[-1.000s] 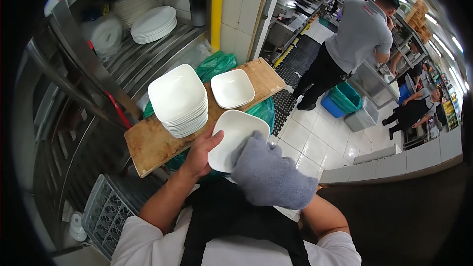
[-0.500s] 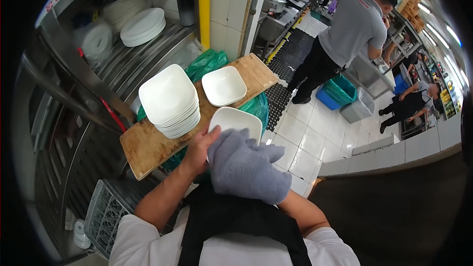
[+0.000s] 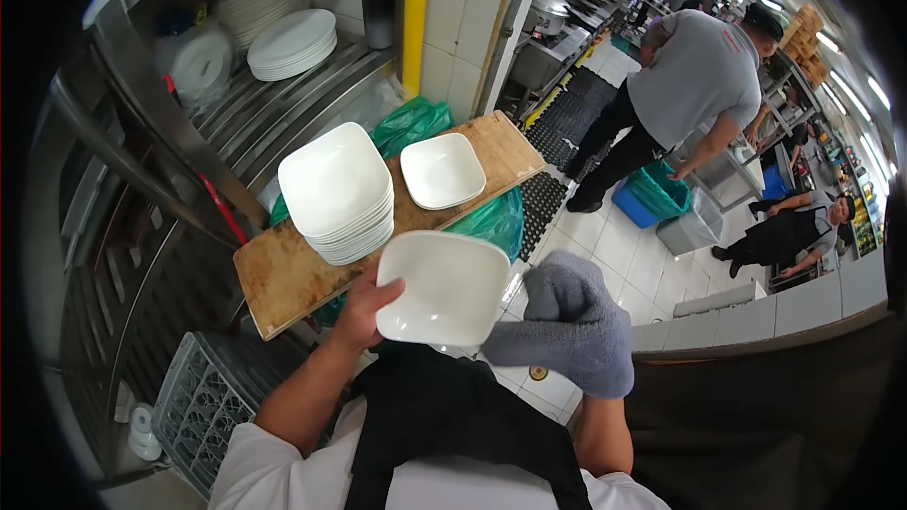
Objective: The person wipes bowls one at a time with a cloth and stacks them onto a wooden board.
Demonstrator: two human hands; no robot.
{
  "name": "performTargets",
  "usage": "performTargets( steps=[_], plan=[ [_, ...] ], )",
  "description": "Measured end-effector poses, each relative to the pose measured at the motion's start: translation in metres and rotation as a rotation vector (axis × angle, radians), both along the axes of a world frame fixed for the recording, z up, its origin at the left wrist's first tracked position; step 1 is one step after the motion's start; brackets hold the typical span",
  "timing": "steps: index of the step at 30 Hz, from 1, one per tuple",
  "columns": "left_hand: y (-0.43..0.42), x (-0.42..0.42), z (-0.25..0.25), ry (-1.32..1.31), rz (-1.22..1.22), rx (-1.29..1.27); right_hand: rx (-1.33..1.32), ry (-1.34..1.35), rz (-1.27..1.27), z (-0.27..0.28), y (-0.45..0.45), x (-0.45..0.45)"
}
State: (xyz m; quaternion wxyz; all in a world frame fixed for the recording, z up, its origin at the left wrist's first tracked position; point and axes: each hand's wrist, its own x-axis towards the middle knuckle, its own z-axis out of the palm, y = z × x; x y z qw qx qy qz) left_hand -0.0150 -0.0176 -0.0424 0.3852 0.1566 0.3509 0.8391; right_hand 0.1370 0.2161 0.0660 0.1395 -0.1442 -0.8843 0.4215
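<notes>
My left hand grips a white square bowl by its left rim, thumb over the inside. The bowl tilts toward me, its inner face showing. A fluffy grey cloth wraps my right hand like a mitt and hides its fingers. One end of the cloth reaches the bowl's lower right corner; whether it touches is unclear. Just beyond, a tall stack of matching bowls and a low pile of smaller-looking white bowls rest on a wooden board.
Green plastic bags bulge from under the board. White plates and a black bottle stand on the slatted metal shelf at the left. A grey dish rack sits low left. Co-workers and bins are at the right.
My right hand with the cloth has moved off the bowl to the right. The held bowl has come up and turned its inside toward me. A co-worker bends toward the bins.
</notes>
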Motion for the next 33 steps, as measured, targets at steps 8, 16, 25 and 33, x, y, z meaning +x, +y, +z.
performTargets(
  steps=[8, 16, 25, 33],
  plan=[
    [0.023, 0.034, 0.011, 0.768, -0.191, -0.295, -0.003, 0.133, 0.438, -0.016, -0.027, -0.007],
    [0.03, 0.039, 0.015, 1.426, 0.227, -0.382, -0.236, 0.012, 0.637, -0.073, -0.027, -0.007],
    [0.021, 0.031, 0.006, 0.523, 0.09, -0.64, 0.163, -0.328, 0.456, -0.053, -0.017, 0.001],
    [0.019, 0.005, -0.004, 0.71, 0.172, -0.799, 0.835, 0.327, 0.155, -0.042, -0.036, 0.004]
  ],
)
